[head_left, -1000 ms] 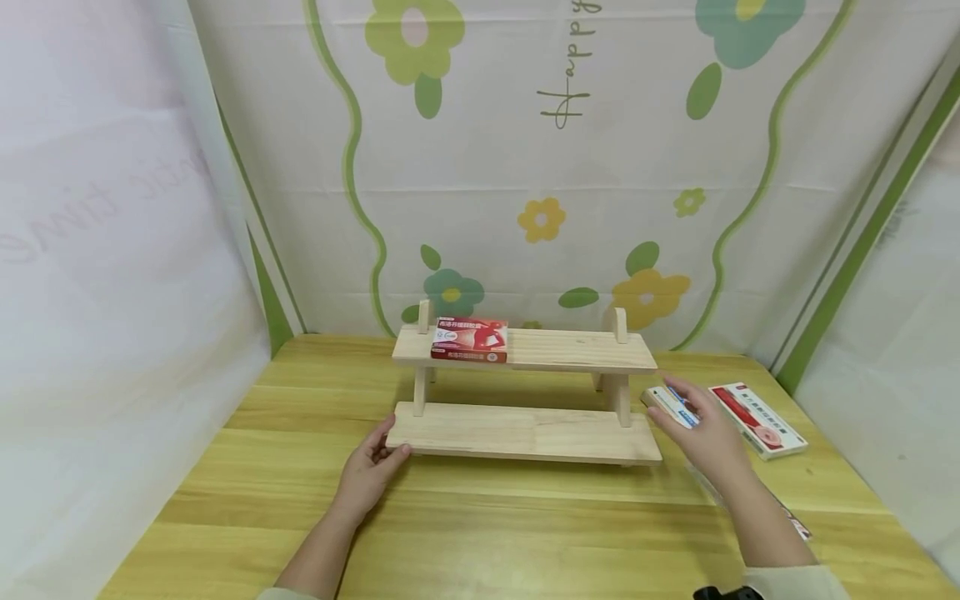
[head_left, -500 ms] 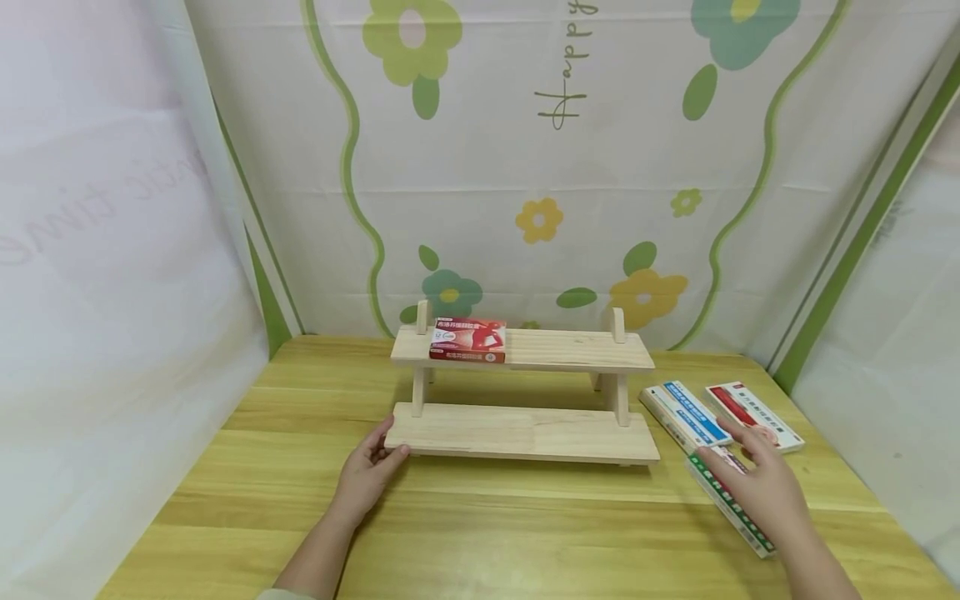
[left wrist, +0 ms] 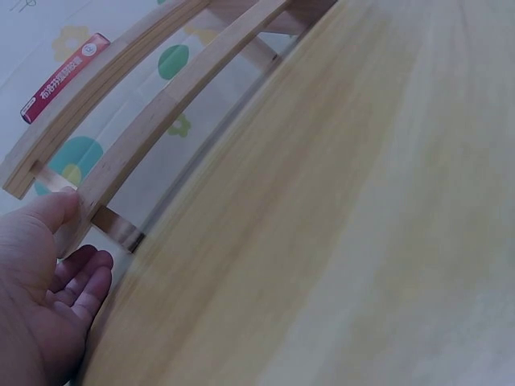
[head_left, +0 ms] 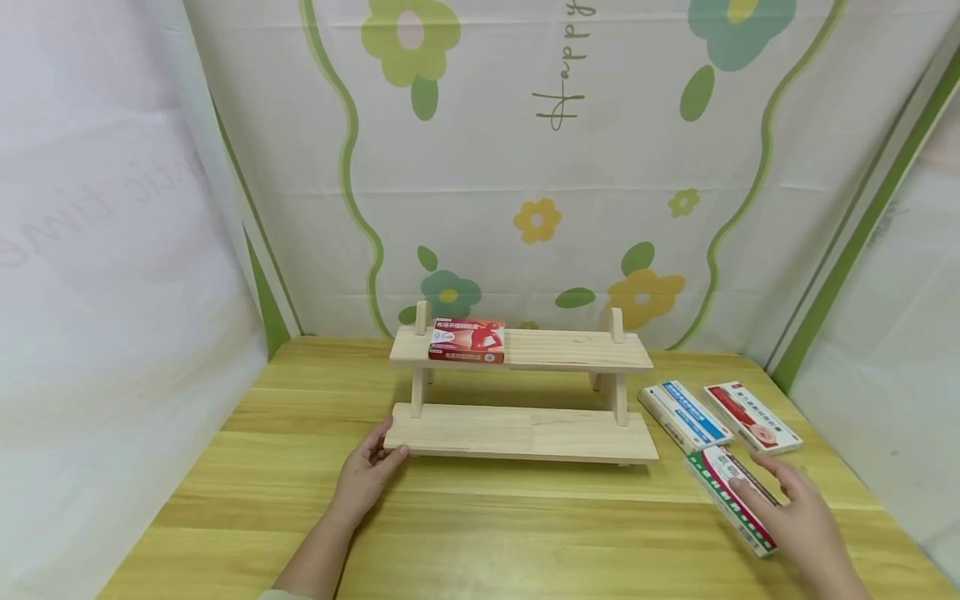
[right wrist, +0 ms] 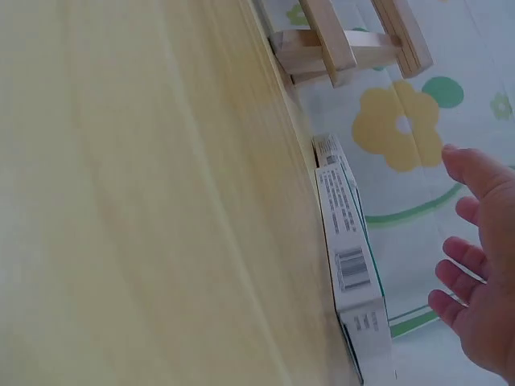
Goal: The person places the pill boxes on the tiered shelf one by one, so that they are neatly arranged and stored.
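Observation:
A two-tier wooden rack [head_left: 517, 431] stands on the table, carrying a red medicine box [head_left: 467, 339] at the left of its upper tier. My left hand [head_left: 363, 479] holds the left end of the lower tier. In the left wrist view, the thumb of that hand [left wrist: 40, 297] lies against the tier's end and its fingers curl below. Over a green, white and maroon medicine box [head_left: 720, 487] at the right, my right hand [head_left: 806, 517] hovers with spread fingers. The right wrist view shows a gap between this hand [right wrist: 487, 265] and the box [right wrist: 348, 241].
Beyond the green box lie a blue-and-white medicine box [head_left: 686, 414] and a white box with a red band [head_left: 752, 417]. The wooden table [head_left: 480, 533] reaches back to a flowered cloth [head_left: 480, 167], with cloth along both sides too.
From the blue-and-white box, my right hand has moved toward me and right, over the green box, uncovering the blue one. My left hand stays at the rack.

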Motion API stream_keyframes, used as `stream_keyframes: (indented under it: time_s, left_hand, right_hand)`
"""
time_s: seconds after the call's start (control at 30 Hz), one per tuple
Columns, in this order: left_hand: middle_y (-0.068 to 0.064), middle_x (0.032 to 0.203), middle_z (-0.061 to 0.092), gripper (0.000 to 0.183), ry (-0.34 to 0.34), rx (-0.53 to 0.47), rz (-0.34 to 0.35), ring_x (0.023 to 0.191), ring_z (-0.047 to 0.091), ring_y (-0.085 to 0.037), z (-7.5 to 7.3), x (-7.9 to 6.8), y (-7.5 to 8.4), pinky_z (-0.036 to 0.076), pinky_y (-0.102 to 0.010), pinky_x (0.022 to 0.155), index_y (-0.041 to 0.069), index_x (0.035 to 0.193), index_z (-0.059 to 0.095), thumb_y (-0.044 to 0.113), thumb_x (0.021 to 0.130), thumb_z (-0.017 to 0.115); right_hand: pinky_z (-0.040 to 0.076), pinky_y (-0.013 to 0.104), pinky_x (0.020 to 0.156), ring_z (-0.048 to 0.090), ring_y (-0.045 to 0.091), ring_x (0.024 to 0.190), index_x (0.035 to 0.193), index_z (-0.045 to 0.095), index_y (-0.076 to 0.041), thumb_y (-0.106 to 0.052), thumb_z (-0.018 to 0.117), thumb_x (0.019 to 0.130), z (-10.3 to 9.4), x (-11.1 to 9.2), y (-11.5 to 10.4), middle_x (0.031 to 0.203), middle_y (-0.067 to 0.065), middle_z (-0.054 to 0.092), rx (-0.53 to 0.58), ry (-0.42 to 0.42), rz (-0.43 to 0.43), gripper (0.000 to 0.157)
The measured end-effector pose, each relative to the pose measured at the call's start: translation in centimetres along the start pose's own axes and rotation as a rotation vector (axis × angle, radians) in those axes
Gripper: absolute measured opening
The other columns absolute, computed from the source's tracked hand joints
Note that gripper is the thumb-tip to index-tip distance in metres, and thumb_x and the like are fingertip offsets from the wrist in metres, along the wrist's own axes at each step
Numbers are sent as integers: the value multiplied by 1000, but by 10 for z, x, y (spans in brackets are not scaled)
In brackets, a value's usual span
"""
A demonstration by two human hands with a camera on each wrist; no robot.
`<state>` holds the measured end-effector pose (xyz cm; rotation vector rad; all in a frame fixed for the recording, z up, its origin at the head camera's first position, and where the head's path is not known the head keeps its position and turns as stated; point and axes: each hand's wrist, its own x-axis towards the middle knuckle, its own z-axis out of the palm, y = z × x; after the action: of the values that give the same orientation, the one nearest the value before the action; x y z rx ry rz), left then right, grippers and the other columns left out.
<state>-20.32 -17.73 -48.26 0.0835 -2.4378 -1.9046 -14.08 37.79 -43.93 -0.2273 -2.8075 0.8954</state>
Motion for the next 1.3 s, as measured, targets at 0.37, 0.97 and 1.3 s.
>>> stream_keyframes:
  time_s: [0.37,0.97,1.3]
  left_hand:
    - [-17,145,50,67,5,-7,4,114,51,-17,0,1,0,44,-12,86,13,151,39,28,93,69]
    - [-17,145,48,68,15,-2,8,113,50,-17,1,0,0,43,-12,87,12,150,40,29,91,70]
    - [-17,140,53,67,13,-3,11,110,51,-16,1,-1,0,44,-14,86,11,150,40,27,92,70]
  right_hand:
    - [32,73,92,30,60,125,146,34,7,-62,54,92,-3,-1,29,143,43,29,-117,-179,72,89]
    - [39,71,89,36,63,116,146,35,6,-70,56,86,2,-10,50,136,47,29,-271,-295,143,99]
    - [39,72,89,34,67,116,146,34,5,-72,55,85,1,-11,52,137,48,29,-316,-327,165,100]
